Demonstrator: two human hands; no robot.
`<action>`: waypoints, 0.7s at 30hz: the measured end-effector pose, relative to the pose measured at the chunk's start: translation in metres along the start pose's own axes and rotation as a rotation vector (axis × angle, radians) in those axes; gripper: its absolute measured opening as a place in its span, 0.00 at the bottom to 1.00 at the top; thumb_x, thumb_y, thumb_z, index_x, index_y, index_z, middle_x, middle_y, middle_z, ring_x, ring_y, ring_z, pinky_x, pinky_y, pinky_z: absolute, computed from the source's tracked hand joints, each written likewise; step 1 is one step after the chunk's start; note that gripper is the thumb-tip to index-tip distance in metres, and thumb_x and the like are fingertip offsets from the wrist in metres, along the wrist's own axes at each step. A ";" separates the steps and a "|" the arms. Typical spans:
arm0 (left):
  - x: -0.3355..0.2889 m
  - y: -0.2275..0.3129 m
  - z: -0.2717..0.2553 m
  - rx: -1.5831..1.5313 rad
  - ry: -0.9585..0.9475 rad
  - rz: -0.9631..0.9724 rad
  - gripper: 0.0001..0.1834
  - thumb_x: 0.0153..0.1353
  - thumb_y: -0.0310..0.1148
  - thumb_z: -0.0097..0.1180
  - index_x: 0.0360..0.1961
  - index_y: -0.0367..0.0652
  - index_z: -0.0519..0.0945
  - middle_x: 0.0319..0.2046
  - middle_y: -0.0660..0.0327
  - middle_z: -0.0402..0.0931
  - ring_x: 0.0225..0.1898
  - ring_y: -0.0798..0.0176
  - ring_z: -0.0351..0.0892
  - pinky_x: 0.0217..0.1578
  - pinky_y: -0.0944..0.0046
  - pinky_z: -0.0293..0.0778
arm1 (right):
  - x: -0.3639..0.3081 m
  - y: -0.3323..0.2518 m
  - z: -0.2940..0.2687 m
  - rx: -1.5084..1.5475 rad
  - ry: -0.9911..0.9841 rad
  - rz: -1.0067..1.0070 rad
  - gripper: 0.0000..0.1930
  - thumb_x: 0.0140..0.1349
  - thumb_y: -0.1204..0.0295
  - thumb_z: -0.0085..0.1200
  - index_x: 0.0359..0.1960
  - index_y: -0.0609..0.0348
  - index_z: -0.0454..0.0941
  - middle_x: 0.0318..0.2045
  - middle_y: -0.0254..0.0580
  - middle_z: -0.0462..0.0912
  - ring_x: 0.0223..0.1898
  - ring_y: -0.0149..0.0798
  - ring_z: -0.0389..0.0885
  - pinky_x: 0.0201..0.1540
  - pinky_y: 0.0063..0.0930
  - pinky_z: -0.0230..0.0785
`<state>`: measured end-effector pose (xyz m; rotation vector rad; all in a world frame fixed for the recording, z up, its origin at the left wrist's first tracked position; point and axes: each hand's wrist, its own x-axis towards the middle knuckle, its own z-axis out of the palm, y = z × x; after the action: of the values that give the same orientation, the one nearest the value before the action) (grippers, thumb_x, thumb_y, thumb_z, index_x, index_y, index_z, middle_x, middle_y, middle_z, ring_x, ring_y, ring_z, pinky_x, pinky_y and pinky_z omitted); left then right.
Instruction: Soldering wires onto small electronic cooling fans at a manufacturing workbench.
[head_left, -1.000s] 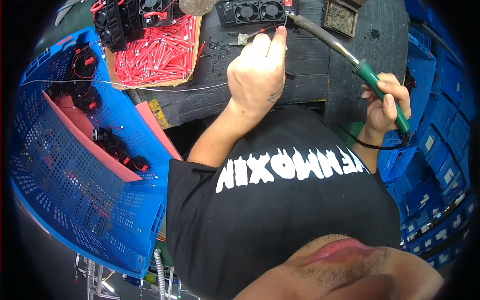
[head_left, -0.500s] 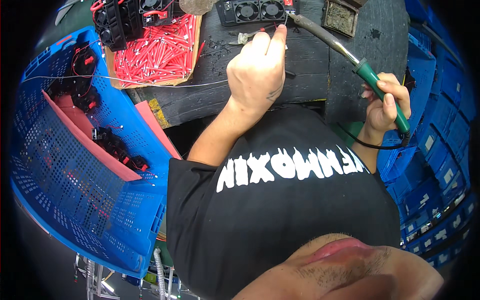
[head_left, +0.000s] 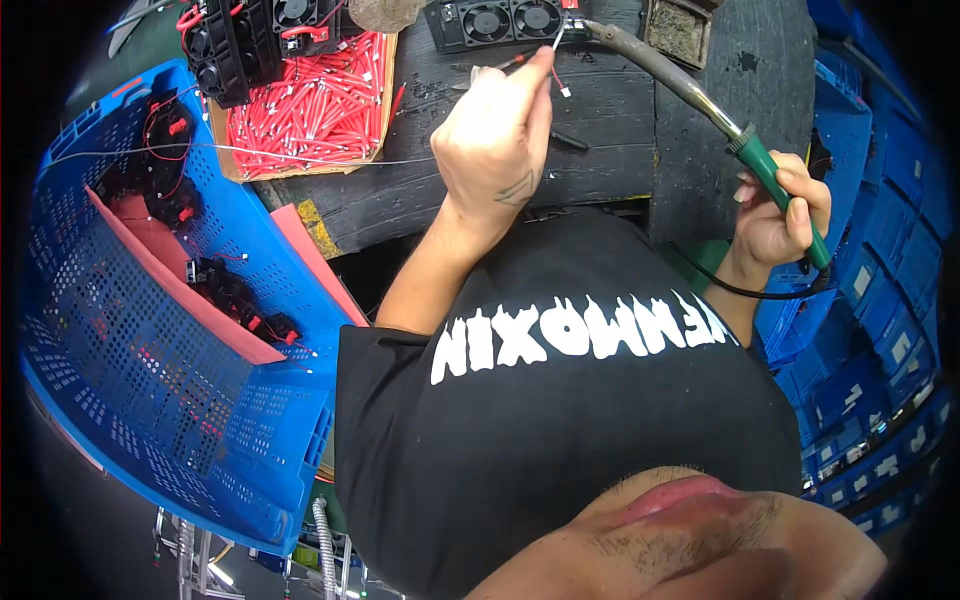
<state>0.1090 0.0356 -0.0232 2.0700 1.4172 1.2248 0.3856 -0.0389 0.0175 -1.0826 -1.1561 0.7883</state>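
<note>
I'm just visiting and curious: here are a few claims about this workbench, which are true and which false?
1. The right hand holds a green-handled soldering iron. True.
2. The iron's tip points at the blue crate. False: it reaches the black twin-fan unit at the top of the dark bench.
3. The left hand pinches a thin white wire end near the fan unit. True.
4. The cardboard tray holds green tubes. False: they are red.
5. The blue crate lies on the person's right. False: it is on the left, with black parts and a pink sheet inside.
</note>
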 end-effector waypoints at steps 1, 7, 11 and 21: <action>0.000 0.002 0.001 -0.002 0.000 0.002 0.18 0.54 0.20 0.67 0.48 0.42 0.86 0.23 0.59 0.73 0.22 0.59 0.76 0.24 0.63 0.73 | -0.001 0.000 0.000 -0.033 0.011 0.013 0.17 0.67 0.63 0.44 0.42 0.65 0.79 0.32 0.63 0.82 0.22 0.39 0.79 0.24 0.23 0.72; -0.001 0.009 0.004 0.084 -0.082 0.033 0.15 0.54 0.24 0.66 0.45 0.42 0.86 0.23 0.61 0.69 0.20 0.59 0.75 0.22 0.61 0.73 | -0.002 0.001 0.005 -0.107 0.041 0.040 0.16 0.66 0.64 0.45 0.41 0.66 0.79 0.30 0.62 0.81 0.22 0.40 0.78 0.23 0.24 0.71; 0.001 0.011 0.002 0.093 -0.108 -0.028 0.17 0.56 0.21 0.67 0.48 0.44 0.87 0.25 0.58 0.74 0.22 0.57 0.77 0.26 0.63 0.74 | 0.000 0.002 0.007 -0.112 0.038 0.052 0.16 0.65 0.64 0.45 0.40 0.67 0.78 0.30 0.62 0.81 0.22 0.41 0.78 0.23 0.24 0.72; 0.003 0.005 0.008 0.121 -0.092 0.028 0.13 0.55 0.25 0.66 0.44 0.43 0.86 0.23 0.60 0.70 0.20 0.59 0.75 0.21 0.62 0.73 | 0.004 -0.002 0.010 -0.125 -0.007 0.014 0.14 0.62 0.70 0.45 0.41 0.69 0.77 0.30 0.60 0.81 0.21 0.38 0.79 0.23 0.24 0.73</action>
<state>0.1185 0.0378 -0.0229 2.2031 1.4576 1.0627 0.3765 -0.0339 0.0214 -1.1926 -1.2174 0.7386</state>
